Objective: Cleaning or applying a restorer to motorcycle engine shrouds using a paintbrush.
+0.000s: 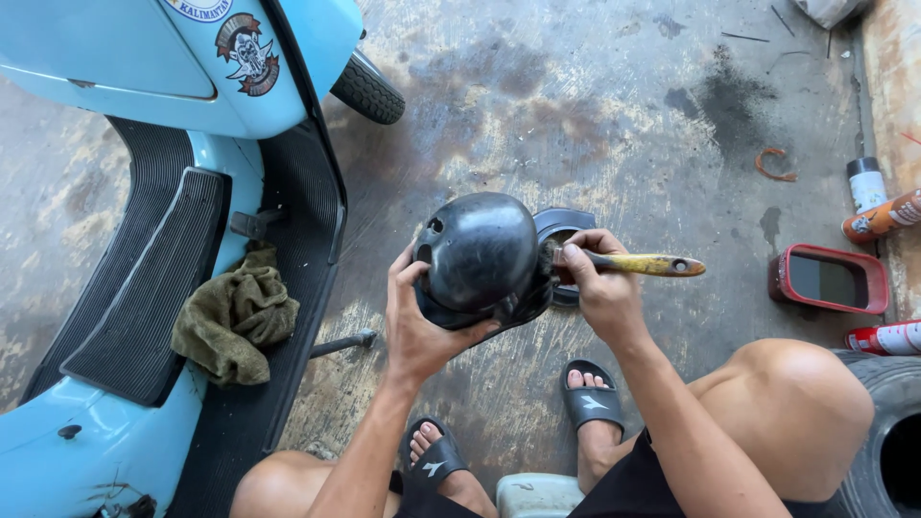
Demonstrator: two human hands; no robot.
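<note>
My left hand (414, 321) cups a round black dome-shaped housing (480, 254) from below and from the left, holding it above the concrete floor. My right hand (602, 288) grips a paintbrush with a yellow handle (641, 264); the handle points right and the bristle end is pressed against the housing's right side, mostly hidden behind it. A black round part (566, 225) lies on the floor just behind the housing. My knees and black sandals show at the bottom.
A light blue scooter (144, 86) stands at the left, with an olive rag (235, 317) on its black footboard. At the right lie a red-framed mirror (830, 278), spray cans (878, 206) and a tyre (892, 432). The stained concrete floor (595, 105) stretches beyond.
</note>
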